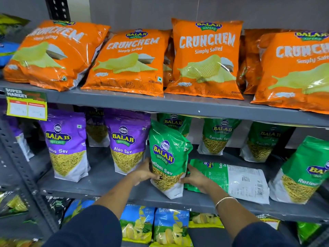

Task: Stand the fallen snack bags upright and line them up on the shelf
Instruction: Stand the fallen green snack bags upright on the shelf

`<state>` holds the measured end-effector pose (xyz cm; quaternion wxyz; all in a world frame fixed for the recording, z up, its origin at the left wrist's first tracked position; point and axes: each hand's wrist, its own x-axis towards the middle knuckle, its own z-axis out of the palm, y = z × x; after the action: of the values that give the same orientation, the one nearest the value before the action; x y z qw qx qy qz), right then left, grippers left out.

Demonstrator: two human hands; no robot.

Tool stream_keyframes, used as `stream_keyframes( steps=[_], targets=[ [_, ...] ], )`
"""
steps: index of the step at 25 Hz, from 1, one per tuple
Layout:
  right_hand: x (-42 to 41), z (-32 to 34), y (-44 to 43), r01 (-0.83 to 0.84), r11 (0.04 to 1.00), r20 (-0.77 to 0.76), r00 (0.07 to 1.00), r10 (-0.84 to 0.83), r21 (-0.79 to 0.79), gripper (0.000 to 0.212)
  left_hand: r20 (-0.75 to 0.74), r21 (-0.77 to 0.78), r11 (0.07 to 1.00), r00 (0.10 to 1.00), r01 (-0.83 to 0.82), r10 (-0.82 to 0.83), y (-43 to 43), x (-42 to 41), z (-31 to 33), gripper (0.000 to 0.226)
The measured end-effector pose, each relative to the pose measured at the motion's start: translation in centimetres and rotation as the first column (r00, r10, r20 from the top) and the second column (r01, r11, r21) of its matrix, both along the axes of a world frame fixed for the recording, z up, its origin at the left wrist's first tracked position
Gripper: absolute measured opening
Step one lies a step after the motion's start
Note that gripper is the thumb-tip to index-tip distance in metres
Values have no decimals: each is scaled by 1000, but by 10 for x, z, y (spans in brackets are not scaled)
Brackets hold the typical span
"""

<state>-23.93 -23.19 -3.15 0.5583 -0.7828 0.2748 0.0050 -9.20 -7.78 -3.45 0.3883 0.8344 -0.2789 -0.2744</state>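
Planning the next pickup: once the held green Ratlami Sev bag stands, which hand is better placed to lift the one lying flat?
Right hand: it sits against the flat green bag, whereas the left hand is beyond the upright bag.

Dark navy sleeves (pixel 92 227), thin wrist bangle (pixel 224 200)

Top shelf is packed with big orange chip bags (pixel 206 57), "Crunchem Simply Salted", most of them leaning back, with more tucked behind. A yellow and green price tag (pixel 26 106) hangs off the shelf edge at the left. Down on the bottom level you can see blue and yellow chip bags (pixel 170 227). The gray metal upright (pixel 19 157) on the left has punched holes.
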Motion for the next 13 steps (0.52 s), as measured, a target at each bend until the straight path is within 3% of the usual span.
stream_keyframes(
  steps=[3,4,7,9,11,13],
  targets=[
    [-1,1,2,16,1000,-6,1000,-16,4,110,47,-10,1000,999,-17,17,-7,-10,0,104],
    [0,0,1,24,1000,3,1000,-24,-4,113,34,4,1000,999,4,-4,-9,-13,-1,100],
    [1,0,3,41,999,41,998,-41,-5,90,-16,-42,999,1000,-7,6,-11,-18,-1,101],
    [-1,2,5,36,999,52,998,-35,-16,85,-39,-37,999,999,16,-17,-10,-18,0,105],
    [-6,5,1,30,999,44,999,-29,-30,84,-82,138,989,996,46,-35,-10,-12,-2,93],
    [-16,10,-9,54,998,17,998,-53,-46,83,-213,450,877,974,170,-79,-10,-11,2,49]
  ],
)
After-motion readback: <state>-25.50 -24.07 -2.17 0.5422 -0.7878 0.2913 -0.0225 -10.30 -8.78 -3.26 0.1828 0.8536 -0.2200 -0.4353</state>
